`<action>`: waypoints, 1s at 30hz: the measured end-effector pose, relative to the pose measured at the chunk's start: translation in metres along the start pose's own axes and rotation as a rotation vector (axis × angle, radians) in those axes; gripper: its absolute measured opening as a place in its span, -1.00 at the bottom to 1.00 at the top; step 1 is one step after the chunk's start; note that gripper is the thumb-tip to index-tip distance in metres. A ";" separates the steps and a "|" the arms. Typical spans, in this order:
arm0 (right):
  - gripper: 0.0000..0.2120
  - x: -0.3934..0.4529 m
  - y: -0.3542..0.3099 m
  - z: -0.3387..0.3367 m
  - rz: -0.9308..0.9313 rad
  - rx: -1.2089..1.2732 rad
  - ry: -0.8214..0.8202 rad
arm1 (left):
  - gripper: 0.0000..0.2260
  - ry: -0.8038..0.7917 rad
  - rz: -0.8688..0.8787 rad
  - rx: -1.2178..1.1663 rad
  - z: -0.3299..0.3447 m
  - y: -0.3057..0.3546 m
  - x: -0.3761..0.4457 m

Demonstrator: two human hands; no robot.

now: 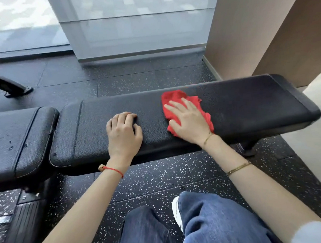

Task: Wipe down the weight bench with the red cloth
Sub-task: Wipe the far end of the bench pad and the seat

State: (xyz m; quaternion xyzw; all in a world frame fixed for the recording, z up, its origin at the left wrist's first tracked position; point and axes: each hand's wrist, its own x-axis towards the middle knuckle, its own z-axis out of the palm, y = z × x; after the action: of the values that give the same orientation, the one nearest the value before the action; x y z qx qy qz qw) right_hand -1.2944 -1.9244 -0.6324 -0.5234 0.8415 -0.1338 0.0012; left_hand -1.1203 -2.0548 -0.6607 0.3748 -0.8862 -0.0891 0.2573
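Observation:
The black padded weight bench [249,104] runs across the view from left to right. A crumpled red cloth [175,97] lies on its long pad, right of the middle. My right hand [187,119] presses flat on the cloth with straight, spread fingers. My left hand [123,133] rests on the bare pad to the left of the cloth, its fingers bent at the knuckles and holding nothing.
A second black pad [20,141] adjoins the bench at the left, with small marks on it. The floor is black speckled rubber [155,180]. A brown wall [253,31] stands at the back right, a black machine leg [9,85] at the back left. My knees in jeans [209,221] are below.

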 end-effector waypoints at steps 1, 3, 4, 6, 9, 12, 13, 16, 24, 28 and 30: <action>-0.48 -0.006 -0.011 0.003 -0.084 0.011 -0.018 | -0.73 0.004 0.000 -0.003 0.000 0.000 0.000; -0.48 -0.019 -0.018 0.003 -0.186 0.049 -0.034 | -0.73 0.007 0.004 -0.008 0.001 0.000 0.000; -0.49 -0.025 -0.013 0.002 -0.194 0.068 -0.032 | -0.72 0.004 0.010 -0.010 0.001 0.000 -0.001; -0.50 -0.033 0.005 -0.002 -0.153 0.075 -0.013 | -0.71 0.000 0.022 -0.010 0.001 -0.001 -0.002; -0.52 -0.022 0.043 -0.007 0.017 0.025 0.026 | -0.71 -0.007 0.029 -0.001 0.001 -0.001 -0.003; -0.52 0.018 0.061 -0.011 0.206 0.005 0.025 | -0.71 -0.003 0.017 0.002 0.001 0.001 -0.001; -0.52 0.032 0.059 -0.010 0.236 0.012 0.016 | -0.71 0.000 0.016 0.002 0.001 0.001 -0.001; -0.50 0.063 0.028 0.001 0.175 0.020 -0.024 | -0.72 0.001 0.022 -0.012 0.000 0.002 0.000; -0.48 0.036 -0.063 0.022 -0.371 0.061 -0.125 | -0.78 0.139 0.022 -0.004 -0.029 -0.030 -0.015; -0.48 0.024 -0.066 0.019 -0.460 0.077 -0.121 | -0.76 0.223 -0.024 0.059 -0.062 -0.081 -0.023; -0.49 0.028 -0.071 0.019 -0.466 0.077 -0.122 | -0.74 0.256 -0.059 0.094 -0.080 -0.109 -0.029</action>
State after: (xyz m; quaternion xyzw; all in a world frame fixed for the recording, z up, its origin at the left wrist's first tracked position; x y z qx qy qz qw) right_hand -1.2416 -1.9833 -0.6310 -0.7102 0.6905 -0.1306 0.0410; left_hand -0.9945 -2.1083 -0.6421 0.4204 -0.8380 -0.0066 0.3477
